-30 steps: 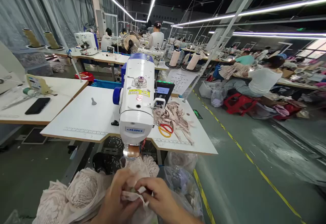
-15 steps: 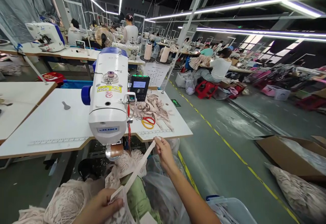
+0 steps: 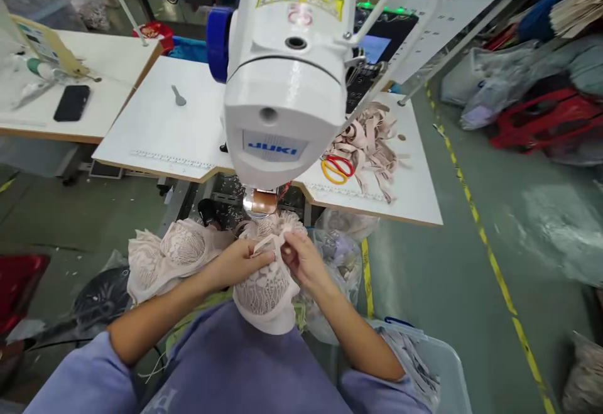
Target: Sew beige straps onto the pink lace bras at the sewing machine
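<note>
My left hand (image 3: 244, 263) pinches the upper edge of a pale pink lace bra (image 3: 264, 294) in front of my lap. Close beside it, my right hand (image 3: 304, 260) has its fingers closed on the bra's narrow strap, near the top of the cup; the fingertips partly hide the strap. Just beyond the hands is the copper-coloured front end of a white sewing machine (image 3: 285, 106). More lace bra cups (image 3: 181, 247) lie to the left of my hands, and further lace is bunched under the machine's front.
Red-and-yellow scissors (image 3: 336, 169) and a heap of beige strap pieces (image 3: 374, 144) lie on the white table (image 3: 174, 122). A phone (image 3: 72, 103) rests on the left-hand table. Plastic bags (image 3: 342, 244) hang below the table edge. A clear bin (image 3: 447, 364) stands at lower right.
My view has tilted down and come nearer the machine. My right hand has come back from the stretched-out strap end to beside my left hand, and the strap is no longer pulled straight.
</note>
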A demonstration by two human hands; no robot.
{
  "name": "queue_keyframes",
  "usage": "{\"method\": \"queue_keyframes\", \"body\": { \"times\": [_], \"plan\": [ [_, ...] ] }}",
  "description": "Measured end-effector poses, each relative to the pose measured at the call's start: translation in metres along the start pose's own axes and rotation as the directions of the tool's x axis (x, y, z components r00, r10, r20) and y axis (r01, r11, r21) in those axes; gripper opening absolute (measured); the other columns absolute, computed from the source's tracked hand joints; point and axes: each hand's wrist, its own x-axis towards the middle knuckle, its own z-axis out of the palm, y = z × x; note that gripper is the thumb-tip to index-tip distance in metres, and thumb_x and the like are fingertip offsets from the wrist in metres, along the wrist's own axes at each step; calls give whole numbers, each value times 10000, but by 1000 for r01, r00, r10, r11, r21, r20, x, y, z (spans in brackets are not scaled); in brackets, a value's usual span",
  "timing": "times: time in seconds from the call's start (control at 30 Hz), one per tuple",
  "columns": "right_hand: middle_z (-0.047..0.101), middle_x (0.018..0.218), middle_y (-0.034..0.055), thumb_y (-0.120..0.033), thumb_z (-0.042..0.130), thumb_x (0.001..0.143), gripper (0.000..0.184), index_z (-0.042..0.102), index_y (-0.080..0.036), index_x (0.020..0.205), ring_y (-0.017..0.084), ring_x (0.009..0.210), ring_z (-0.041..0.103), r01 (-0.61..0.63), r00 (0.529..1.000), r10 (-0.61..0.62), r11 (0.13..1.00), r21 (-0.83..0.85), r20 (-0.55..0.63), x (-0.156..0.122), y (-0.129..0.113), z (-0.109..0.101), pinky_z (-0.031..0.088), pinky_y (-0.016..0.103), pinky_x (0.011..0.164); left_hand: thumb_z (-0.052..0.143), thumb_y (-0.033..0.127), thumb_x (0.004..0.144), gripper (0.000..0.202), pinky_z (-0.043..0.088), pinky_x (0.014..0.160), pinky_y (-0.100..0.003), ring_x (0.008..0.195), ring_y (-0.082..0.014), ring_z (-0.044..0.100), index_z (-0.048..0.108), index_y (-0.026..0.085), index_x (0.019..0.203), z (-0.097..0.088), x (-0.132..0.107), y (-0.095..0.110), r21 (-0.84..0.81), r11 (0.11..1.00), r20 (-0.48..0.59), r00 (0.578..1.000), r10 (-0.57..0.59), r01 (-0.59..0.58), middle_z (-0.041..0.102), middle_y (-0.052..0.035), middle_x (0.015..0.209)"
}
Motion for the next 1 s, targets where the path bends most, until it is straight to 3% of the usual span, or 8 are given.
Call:
{"method": "queue_keyframes", "body": {
  "times": [0.1, 0.23, 0.33, 0.5, 0.6, 0.7, 0.87, 1.0],
  "plan": [
    [563, 629, -60, -368, 859, 678, 245, 675, -206, 699, 61, 533, 464, 159, 985, -156, 987, 40, -69, -1, -24, -9, 435, 154, 510, 529, 529, 915, 445, 295, 550, -223, 574, -100, 367, 470, 171, 658, -5, -1, 3, 100, 994, -47, 998, 42, -37, 391, 41, 604],
    [698, 902, 14, -388, 807, 736, 190, 747, -216, 787, 148, 833, 627, 73, 986, -28, 960, -269, 165, -13, -32, -5, 537, 255, 792, 524, 479, 926, 435, 219, 527, -229, 545, -84, 288, 383, 186, 638, -10, 2, 6, 206, 975, -62, 993, 100, -85, 308, 60, 582],
    [720, 905, 39, -444, 721, 834, 234, 778, -224, 894, 195, 867, 639, 177, 957, -7, 805, -567, 290, -22, -32, 12, 525, 319, 827, 519, 391, 923, 348, 251, 533, -222, 557, -89, 345, 447, 178, 656, -10, 3, 7, 228, 970, -54, 994, 94, -80, 372, 53, 590],
    [718, 840, 51, -471, 655, 886, 285, 793, -224, 848, 199, 775, 618, 388, 922, -236, 572, -723, 308, -24, -33, 28, 493, 315, 720, 545, 386, 921, 307, 413, 632, -230, 717, -142, 520, 585, 158, 719, -2, 0, 2, 275, 940, -139, 960, 245, -200, 553, -12, 736],
    [721, 801, 38, -474, 673, 873, 278, 798, -228, 835, 184, 722, 611, 384, 923, -287, 625, -680, 258, -16, -31, 26, 487, 300, 680, 506, 376, 963, 269, 493, 766, -286, 867, -188, 596, 644, 151, 914, 8, 0, -10, 400, 860, -300, 842, 449, -316, 646, -78, 912],
    [728, 799, 24, -485, 708, 847, 274, 796, -226, 869, 161, 680, 613, 308, 951, -245, 748, -589, 186, -2, -36, 26, 488, 279, 648, 435, 367, 1008, 311, 479, 615, -243, 618, -135, 569, 610, 132, 1113, 13, 3, -20, 481, 820, -404, 752, 521, -310, 633, -27, 743],
    [590, 550, -27, -513, 723, 810, 323, 760, -202, 891, 98, 475, 475, 252, 968, -204, 802, -541, 149, 28, -66, 28, 385, 222, 466, 427, 260, 1007, 341, 493, 602, -212, 569, -118, 612, 643, 168, 1255, -13, 7, -8, 717, 588, -207, 690, 693, -375, 683, -3, 674],
    [556, 528, -39, -433, 729, 801, 235, 690, -202, 784, 98, 476, 493, 358, 933, -291, 677, -643, 212, 55, -85, 28, 415, 221, 482, 464, 250, 1009, 336, 574, 761, -232, 802, -144, 736, 687, 173, 1248, -31, 8, 11, 637, 705, -314, 731, 606, -311, 790, -71, 996]
  ]
}}
